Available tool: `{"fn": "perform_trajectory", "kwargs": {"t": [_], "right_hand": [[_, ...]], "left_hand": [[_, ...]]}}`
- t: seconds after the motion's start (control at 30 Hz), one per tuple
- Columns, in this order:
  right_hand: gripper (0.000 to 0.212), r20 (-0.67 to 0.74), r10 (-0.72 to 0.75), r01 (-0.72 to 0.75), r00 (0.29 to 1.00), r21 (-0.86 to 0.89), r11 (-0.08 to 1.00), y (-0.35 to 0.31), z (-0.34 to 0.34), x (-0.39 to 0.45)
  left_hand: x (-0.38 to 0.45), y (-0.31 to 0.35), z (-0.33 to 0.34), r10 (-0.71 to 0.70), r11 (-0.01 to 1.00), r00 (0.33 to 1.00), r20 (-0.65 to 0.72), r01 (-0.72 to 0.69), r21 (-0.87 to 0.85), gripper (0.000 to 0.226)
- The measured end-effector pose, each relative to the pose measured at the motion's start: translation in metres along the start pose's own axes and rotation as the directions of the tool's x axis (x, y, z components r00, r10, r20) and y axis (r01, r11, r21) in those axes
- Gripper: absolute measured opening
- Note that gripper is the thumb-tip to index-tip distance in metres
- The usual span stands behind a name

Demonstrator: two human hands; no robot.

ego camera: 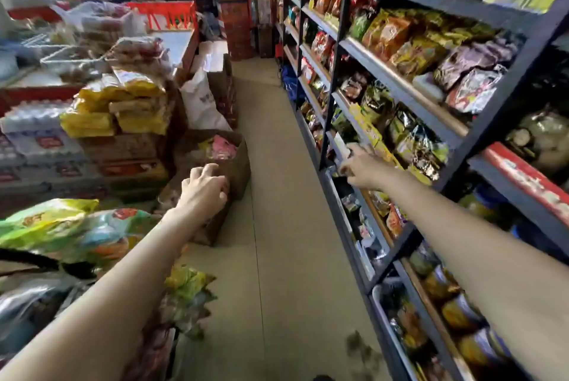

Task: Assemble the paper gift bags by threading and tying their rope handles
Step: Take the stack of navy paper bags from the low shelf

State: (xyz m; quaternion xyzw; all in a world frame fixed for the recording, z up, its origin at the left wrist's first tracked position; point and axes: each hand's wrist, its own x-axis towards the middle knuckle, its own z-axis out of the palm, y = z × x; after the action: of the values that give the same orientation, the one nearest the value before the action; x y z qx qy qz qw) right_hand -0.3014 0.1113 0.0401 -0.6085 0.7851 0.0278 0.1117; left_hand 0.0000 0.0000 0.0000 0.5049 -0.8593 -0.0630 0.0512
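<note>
0 gift bags or rope handles can be picked out with any certainty in this view. The nearest candidate is a brown bag (237, 162) standing on the floor at the left of the aisle, its mouth open upward and a pink packet showing inside; whether it is one of the task's bags I cannot tell, and no rope shows on it.

That bag lies just beyond and slightly right of the left hand (203, 189), which hovers over a lower brown package with fingers loosely curled and spread, gripping nothing that I can see. Its tall axis runs upright, so the rim is the part that faces the hand. The left hand is clearly the nearer of the 2.

Across the aisle, the right hand (358, 169) reaches to the shelf (400, 85) on the right, at the edge of a low tier. Its fingers seem to be at a small pale item there, but blur hides whether they pinch it or only touch it, so I cannot tell its grip.

Farther out, yellow snack packs (123, 109) sit stacked on cartons at far left, green packets (46, 223) lie near left, and the bare floor (277, 226) runs between them and the shelf.

My judgement: assembly has not begun, and the materials must first be found.
</note>
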Motion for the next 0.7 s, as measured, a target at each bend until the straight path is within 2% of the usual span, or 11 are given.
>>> {"fn": "perform_trajectory", "kwargs": {"t": [0.2, 0.37, 0.47, 0.6, 0.7], "right_hand": [[0.029, 0.126, 0.115, -0.129, 0.985, 0.113, 0.985, 0.032, 0.054, 0.08], [0.029, 0.178, 0.149, -0.177, 0.973, 0.155, 0.972, 0.089, 0.089, 0.191], [0.024, 0.254, 0.133, -0.174, 0.958, 0.146, 0.974, 0.12, 0.091, 0.265], [0.009, 0.406, 0.094, -0.138, 0.909, 0.081, 0.987, 0.141, 0.08, 0.375], [0.016, 0.404, 0.016, -0.037, 0.914, 0.045, 0.998, 0.134, 0.063, 0.468]], "left_hand": [[0.067, -0.005, 0.061, -0.036, 0.999, 0.983, 0.18, 0.029, 0.04, 0.032], [0.181, -0.003, 0.106, -0.033, 0.999, 0.968, 0.249, 0.028, 0.026, 0.028], [0.256, 0.006, 0.118, -0.044, 0.999, 0.952, 0.304, 0.038, 0.024, 0.028], [0.359, 0.006, 0.118, -0.043, 0.999, 0.951, 0.307, 0.037, 0.026, 0.027], [0.443, -0.022, 0.125, -0.015, 1.0, 0.932, 0.362, 0.016, 0.002, 0.025]]}}
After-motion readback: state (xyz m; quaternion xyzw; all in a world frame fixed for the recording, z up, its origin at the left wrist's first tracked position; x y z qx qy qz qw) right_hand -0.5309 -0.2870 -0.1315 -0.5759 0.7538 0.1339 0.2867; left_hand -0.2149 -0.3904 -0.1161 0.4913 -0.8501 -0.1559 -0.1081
